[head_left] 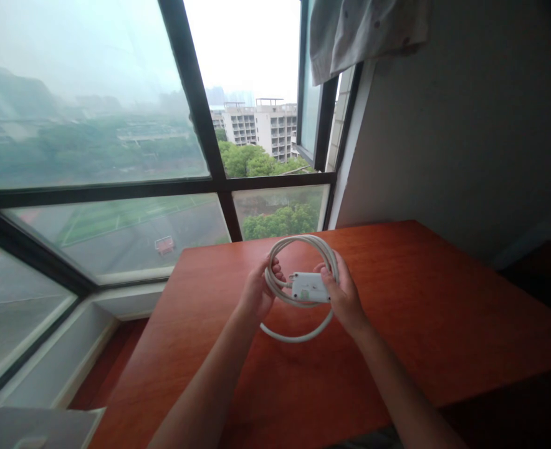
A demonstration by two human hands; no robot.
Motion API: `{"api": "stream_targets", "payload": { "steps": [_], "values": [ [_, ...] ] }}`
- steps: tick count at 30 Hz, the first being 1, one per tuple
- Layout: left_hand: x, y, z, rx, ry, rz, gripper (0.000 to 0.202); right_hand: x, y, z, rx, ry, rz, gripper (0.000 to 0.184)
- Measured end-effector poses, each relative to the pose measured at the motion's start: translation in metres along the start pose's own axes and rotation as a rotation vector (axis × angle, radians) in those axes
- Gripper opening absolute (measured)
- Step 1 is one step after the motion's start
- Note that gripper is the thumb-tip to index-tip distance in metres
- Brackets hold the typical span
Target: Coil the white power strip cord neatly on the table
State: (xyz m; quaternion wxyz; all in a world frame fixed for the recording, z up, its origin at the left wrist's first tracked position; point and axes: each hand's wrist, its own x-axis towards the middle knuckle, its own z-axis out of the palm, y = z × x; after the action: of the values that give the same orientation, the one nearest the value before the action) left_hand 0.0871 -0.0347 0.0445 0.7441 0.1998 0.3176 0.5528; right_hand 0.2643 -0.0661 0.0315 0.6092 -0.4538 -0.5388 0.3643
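Observation:
Both my hands hold a coiled white cable (298,242) with a small white box-shaped power strip (310,287) on it, just above a red-brown wooden table (420,299). My left hand (258,292) is closed round the left side of the coil. My right hand (343,293) grips the right side of the coil together with the white box. One loop of the cable hangs lower, toward me, near the tabletop.
A large window with dark frames (210,149) fills the left and far side, looking out on buildings and trees. A grey wall (467,125) stands on the right. A piece of cloth (364,31) hangs at the top. A pale surface (32,427) shows at bottom left.

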Motion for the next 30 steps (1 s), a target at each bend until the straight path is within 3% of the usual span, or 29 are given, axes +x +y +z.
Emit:
{"api": "stream_targets", "payload": {
  "steps": [4,8,11,17,21,25,30],
  "values": [
    [-0.002,0.026,-0.006,0.133,-0.209,-0.106,0.03,0.011,-0.009,-0.021,-0.016,-0.298,0.031,0.043],
    [-0.011,0.035,-0.004,0.291,-0.351,-0.169,0.027,0.017,-0.013,-0.034,0.018,-0.534,0.095,0.043],
    [-0.016,0.029,-0.003,0.338,-0.363,-0.125,0.026,0.019,-0.01,-0.035,0.029,-0.549,0.122,0.041],
    [-0.018,0.006,-0.007,0.387,-0.225,-0.012,0.031,0.02,-0.004,-0.032,-0.011,-0.517,0.164,0.04],
    [-0.018,0.0,-0.012,0.413,-0.163,-0.051,0.032,0.019,0.001,-0.034,-0.055,-0.526,0.187,0.039],
    [-0.016,0.007,-0.017,0.495,-0.258,-0.182,0.028,0.021,0.001,-0.039,-0.051,-0.63,0.226,0.041],
    [-0.009,0.018,-0.008,0.728,-0.43,-0.326,0.032,0.032,-0.013,-0.039,-0.11,-0.901,0.232,0.038]
  ]
}}
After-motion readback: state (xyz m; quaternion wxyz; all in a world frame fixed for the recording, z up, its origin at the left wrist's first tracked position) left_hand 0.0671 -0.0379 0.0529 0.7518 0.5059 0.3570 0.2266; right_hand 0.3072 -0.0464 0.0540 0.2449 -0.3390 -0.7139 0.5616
